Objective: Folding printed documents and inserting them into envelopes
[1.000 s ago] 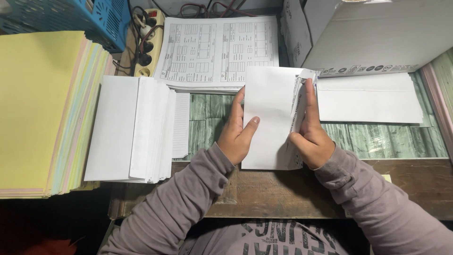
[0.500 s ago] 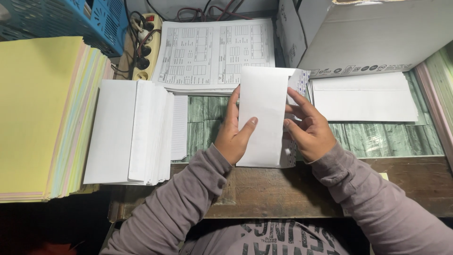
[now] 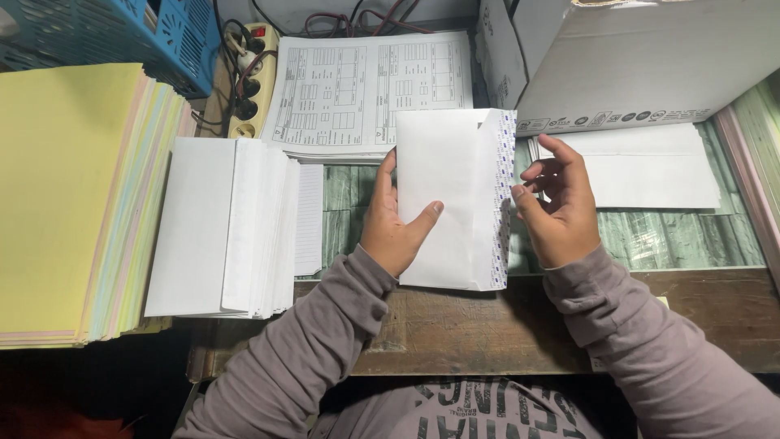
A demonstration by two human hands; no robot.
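My left hand (image 3: pixel 396 228) grips a white envelope (image 3: pixel 451 183) by its left edge, thumb across the front, holding it upright over the table. The envelope's flap with a patterned lining (image 3: pixel 504 195) stands open along the right edge. My right hand (image 3: pixel 556 207) hovers just right of the flap, fingers curled and apart, the thumb close to the flap's edge. Whether it touches the flap I cannot tell. Both arms wear grey-mauve sleeves.
A fanned stack of white envelopes (image 3: pixel 227 228) lies left, beside a thick pile of yellow and pastel paper (image 3: pixel 69 195). Printed forms (image 3: pixel 366 93) lie behind, a power strip (image 3: pixel 248 81) and blue basket (image 3: pixel 122 32) at back left. A cardboard box (image 3: pixel 642 57) and flat envelopes (image 3: pixel 650 167) are at right.
My right hand has let go of the envelope's right edge and drawn away to the right. The flap now stands open. The envelope sits slightly higher in my left hand.
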